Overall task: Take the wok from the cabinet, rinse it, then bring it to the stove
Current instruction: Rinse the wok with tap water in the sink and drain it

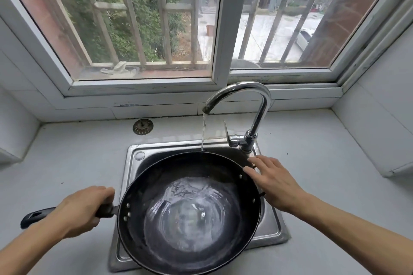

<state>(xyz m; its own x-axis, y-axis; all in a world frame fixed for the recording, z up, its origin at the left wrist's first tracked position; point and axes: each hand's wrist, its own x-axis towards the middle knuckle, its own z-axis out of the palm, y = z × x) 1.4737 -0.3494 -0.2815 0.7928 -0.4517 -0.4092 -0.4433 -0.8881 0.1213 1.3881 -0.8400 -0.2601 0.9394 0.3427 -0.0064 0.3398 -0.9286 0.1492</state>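
Note:
A black wok (190, 210) sits over the steel sink (271, 227), with water pooled and swirling in its bottom. My left hand (82, 210) grips the wok's long black handle (35, 217) close to the bowl. Water runs from the chrome faucet (257, 105) in a thin stream and lands just inside the wok's far rim. My right hand (273, 183) has straight, spread fingers at the wok's right rim, over the small side handle; it holds nothing.
The faucet's lever (228, 134) stands upright just behind my right hand. A metal sink strainer (143, 126) lies on the pale countertop (73, 163) behind the sink. White tiled walls close in on both sides, and a barred window runs along the back.

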